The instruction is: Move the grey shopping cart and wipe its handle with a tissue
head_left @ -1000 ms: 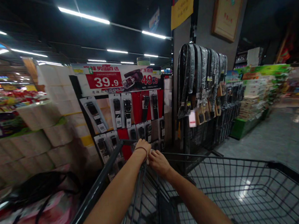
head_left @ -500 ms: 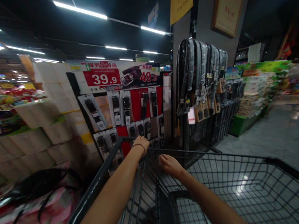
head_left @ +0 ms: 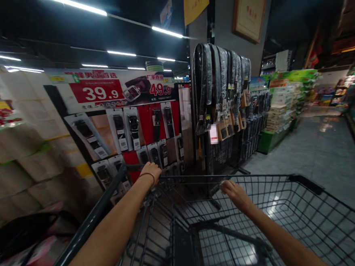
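A black wire shopping cart (head_left: pixel 253 176) fills the lower part of the view, its dark handle bar (head_left: pixel 89 220) slanting along the left. My left hand (head_left: pixel 150 173), with a thin band on the wrist, is closed over the cart's rim near the far end of the handle bar. My right hand (head_left: pixel 232 189) hovers over the basket beside its far rim, fingers curled; something small and pale may be at the fingertips, too small to name. No goods show inside the basket.
Packaged belts (head_left: pixel 133 128) hang on a board under a price sign (head_left: pixel 101 89). More belts in plastic (head_left: pixel 219 77) hang on a rack ahead. White paper packs (head_left: pixel 36 163) are stacked left. Green-topped stacks (head_left: pixel 284 97) line the aisle at right.
The view has turned right, so the belt displays sit further left. My right hand has moved right, away from my left, which stays on the cart.
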### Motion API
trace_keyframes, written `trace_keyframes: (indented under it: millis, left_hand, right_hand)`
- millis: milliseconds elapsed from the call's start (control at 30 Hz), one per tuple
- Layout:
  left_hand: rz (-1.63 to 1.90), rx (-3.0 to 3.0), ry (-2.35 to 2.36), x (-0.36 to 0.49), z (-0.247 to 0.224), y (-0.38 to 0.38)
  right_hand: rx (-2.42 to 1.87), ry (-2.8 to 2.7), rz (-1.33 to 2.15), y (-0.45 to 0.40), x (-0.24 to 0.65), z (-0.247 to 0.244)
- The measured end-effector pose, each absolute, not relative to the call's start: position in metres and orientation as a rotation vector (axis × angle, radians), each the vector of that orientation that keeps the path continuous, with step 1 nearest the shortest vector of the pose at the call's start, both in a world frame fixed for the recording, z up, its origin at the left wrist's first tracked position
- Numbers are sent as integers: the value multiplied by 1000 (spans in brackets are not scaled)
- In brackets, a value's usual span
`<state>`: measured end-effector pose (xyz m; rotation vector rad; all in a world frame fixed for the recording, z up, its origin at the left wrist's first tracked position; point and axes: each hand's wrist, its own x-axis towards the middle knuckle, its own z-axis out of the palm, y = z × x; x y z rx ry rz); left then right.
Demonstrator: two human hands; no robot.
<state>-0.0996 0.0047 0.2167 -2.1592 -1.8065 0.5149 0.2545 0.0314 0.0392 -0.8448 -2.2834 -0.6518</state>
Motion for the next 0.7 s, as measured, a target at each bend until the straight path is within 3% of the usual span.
trace_keyframes:
  millis: [200, 367, 567, 700]
  left_hand:
    - [517, -2153, -1804, -97, 219, 3]
    - [540, -2140, -1813, -94, 221, 2]
    - [549, -2112, -1819, -91, 219, 2]
    - [547, -2103, -1822, -91, 219, 1]
  right_hand:
    - [-1125, -2114, -606, 32, 308, 40]
    - [-1506, -1752, -294, 33, 331, 35]
    - [-1760, -823, 203, 47, 291, 27]
    - [-1656, -647, 455, 51, 241, 28]
